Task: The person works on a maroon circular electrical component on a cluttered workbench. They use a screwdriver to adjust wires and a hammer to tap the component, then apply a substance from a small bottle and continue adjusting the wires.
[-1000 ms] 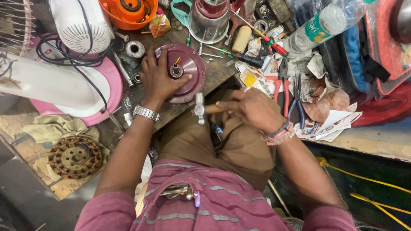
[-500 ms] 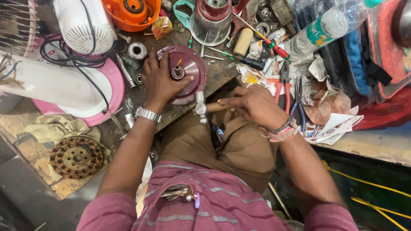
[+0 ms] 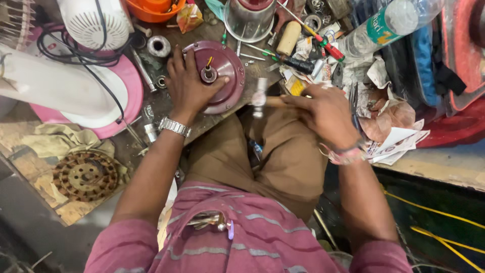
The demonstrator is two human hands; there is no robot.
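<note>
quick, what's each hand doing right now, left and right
Left hand: open, fingers spread flat on the maroon round motor cover, pressing it down.
Right hand: closed around the wooden handle of a small hammer.

Even, soft light; hammer head motion-blurred, edges slightly warped.
</note>
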